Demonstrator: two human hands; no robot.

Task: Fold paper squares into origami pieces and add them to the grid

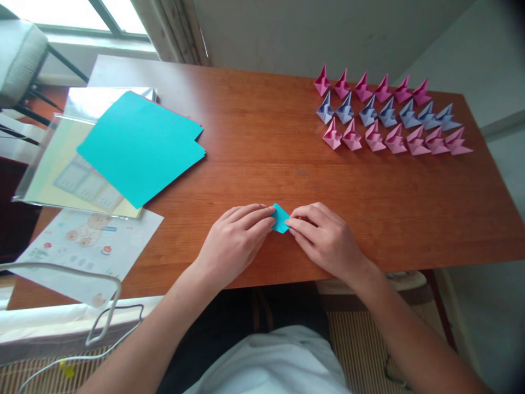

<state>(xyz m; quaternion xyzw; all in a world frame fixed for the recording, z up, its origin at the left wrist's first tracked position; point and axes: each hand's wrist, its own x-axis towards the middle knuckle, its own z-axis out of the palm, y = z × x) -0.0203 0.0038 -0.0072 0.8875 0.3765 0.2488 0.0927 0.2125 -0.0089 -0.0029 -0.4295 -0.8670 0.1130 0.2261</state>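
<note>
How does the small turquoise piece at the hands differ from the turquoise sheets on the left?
The small turquoise piece is held between the left hand and right hand; the turquoise sheets lie untouched, partly over a clear sleeve. The piece is much smaller than the sheets. Both are a similar bright turquoise.

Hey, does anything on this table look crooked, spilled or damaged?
Mainly the turquoise sheets: they lie askew across the plastic packet, their right-hand corners out of line. The dark pink row of folded figures is also one figure shorter than the blue row. I see no spill or damage.
</note>
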